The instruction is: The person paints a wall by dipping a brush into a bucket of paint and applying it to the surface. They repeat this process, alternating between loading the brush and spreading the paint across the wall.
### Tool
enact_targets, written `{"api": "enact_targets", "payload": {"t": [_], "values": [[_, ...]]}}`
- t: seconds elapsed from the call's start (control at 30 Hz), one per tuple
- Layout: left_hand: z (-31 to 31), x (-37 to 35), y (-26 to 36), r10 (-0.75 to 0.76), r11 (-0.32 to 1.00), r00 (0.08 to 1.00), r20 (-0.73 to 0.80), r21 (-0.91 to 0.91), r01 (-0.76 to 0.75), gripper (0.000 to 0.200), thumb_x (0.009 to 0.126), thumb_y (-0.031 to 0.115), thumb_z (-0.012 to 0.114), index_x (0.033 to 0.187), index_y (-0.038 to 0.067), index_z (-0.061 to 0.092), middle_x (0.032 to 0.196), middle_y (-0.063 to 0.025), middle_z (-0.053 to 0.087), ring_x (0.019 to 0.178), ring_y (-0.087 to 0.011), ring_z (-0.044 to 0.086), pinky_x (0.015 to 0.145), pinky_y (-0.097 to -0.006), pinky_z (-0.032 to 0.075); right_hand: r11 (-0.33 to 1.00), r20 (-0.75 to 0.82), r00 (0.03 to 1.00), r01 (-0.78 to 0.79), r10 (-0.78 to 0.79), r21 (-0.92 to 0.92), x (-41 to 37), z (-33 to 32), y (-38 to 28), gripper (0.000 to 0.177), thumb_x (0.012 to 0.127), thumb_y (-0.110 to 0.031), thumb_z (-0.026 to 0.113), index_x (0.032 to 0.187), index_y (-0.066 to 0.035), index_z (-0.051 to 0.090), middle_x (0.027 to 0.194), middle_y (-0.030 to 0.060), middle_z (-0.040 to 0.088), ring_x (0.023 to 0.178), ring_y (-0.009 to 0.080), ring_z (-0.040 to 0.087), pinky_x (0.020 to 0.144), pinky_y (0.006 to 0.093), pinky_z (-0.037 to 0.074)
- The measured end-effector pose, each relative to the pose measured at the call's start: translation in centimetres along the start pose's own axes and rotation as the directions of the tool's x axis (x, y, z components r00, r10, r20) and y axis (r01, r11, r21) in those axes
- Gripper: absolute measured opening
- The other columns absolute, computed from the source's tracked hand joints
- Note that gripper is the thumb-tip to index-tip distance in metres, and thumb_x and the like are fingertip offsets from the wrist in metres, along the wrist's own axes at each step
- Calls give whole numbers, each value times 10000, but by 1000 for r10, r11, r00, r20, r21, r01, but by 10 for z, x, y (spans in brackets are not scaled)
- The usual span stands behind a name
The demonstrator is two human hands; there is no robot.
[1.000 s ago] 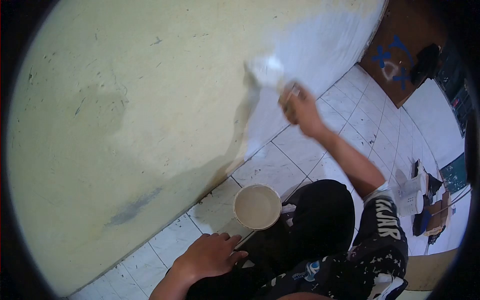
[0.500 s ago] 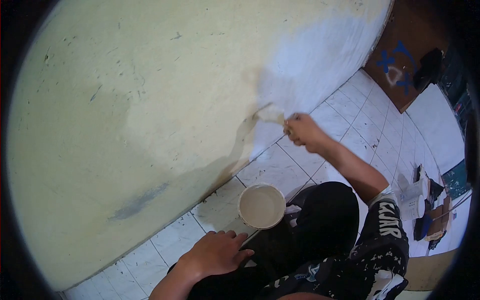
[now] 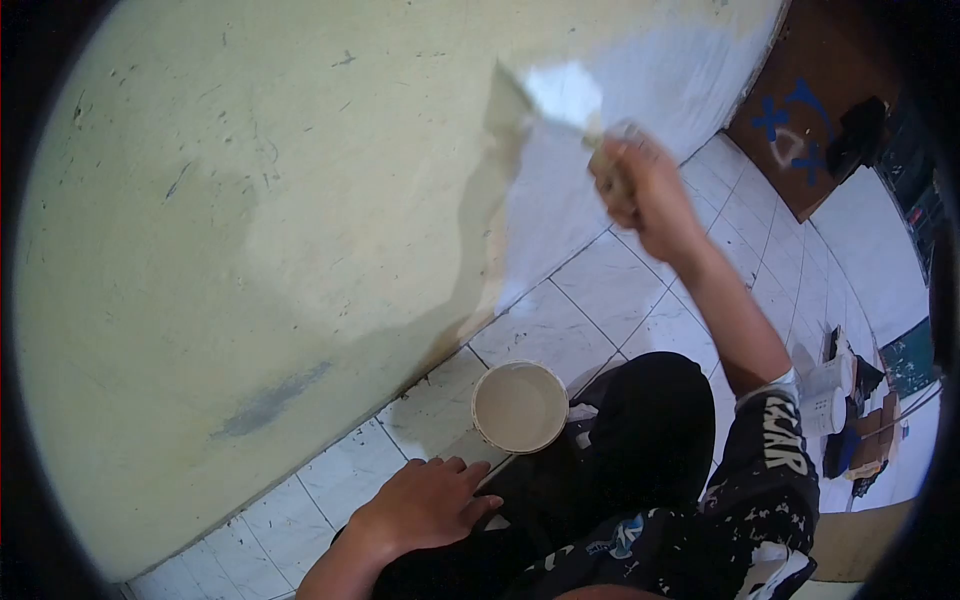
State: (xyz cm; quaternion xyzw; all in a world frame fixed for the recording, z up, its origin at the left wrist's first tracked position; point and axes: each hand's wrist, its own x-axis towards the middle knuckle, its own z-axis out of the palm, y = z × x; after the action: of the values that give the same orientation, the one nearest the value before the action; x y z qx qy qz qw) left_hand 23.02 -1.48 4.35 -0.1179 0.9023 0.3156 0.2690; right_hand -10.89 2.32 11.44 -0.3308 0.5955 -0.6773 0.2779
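Note:
My right hand (image 3: pixel 645 190) grips the handle of a wide flat paintbrush (image 3: pixel 565 95), which is blurred by motion. Its pale, flared head is up against the yellowish wall (image 3: pixel 330 200), at the left border of a whitish painted patch (image 3: pixel 650 95). Below, a round white bucket (image 3: pixel 520 407) of pale, smooth paint stands on the tiles beside my leg. My left hand (image 3: pixel 430 510) lies palm down on my dark-trousered leg, fingers loosely stretched toward the bucket and holding nothing.
White floor tiles (image 3: pixel 545 330) meet the wall along a slanting edge. A brown panel with blue marks (image 3: pixel 790 120) stands at the far right. White containers (image 3: pixel 825 395) and cardboard (image 3: pixel 875 440) lie along the right side. A grey smear (image 3: pixel 270 400) marks the lower wall.
My right hand has swept the paintbrush upward along the wall, from near the floor edge to higher on the whitish patch. My left hand and the bucket stay put.

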Motion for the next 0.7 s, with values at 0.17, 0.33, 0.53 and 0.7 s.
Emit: {"api": "enact_targets", "payload": {"t": [0.17, 0.33, 0.53, 0.7], "values": [[8, 2, -9, 29, 1000, 999, -30, 5, -28, 479, 1023, 440, 496, 1226, 19, 599, 1023, -226, 679, 968, -393, 666, 858, -467, 529, 984, 130, 978, -170, 161, 60, -1, -14, 133, 124, 1023, -207, 537, 986, -104, 478, 712, 10, 513, 472, 62, 386, 378, 238, 286], [6, 5, -2, 23, 1000, 1000, -9, 19, -23, 478, 1021, 439, 499, 1212, 14, 601, 1014, -232, 676, 954, -404, 666, 853, -474, 527, 963, 95, 959, -260, 266, -71, -15, -27, 230, 150, 1009, -219, 555, 979, -93, 479, 713, 19, 527, 478, 67, 405, 372, 252, 284], [5, 4, 14, 13, 999, 999, -35, 34, -12, 482, 1019, 443, 501, 1209, 11, 602, 1008, -232, 674, 956, -403, 665, 859, -476, 524, 835, 22, 845, -524, 535, -170, -30, -37, 308, 174, 990, -229, 576, 980, -75, 495, 700, 61, 539, 474, 101, 434, 367, 271, 295], [7, -2, 18, -56, 998, 998, -35, 13, 56, 493, 1020, 442, 498, 1240, 11, 594, 1030, -230, 668, 978, -398, 659, 872, -474, 518, 762, -56, 791, -603, 609, -236, -17, -33, 288, 150, 951, -168, 573, 966, -36, 504, 701, 69, 535, 478, 112, 420, 375, 279, 278]]}}
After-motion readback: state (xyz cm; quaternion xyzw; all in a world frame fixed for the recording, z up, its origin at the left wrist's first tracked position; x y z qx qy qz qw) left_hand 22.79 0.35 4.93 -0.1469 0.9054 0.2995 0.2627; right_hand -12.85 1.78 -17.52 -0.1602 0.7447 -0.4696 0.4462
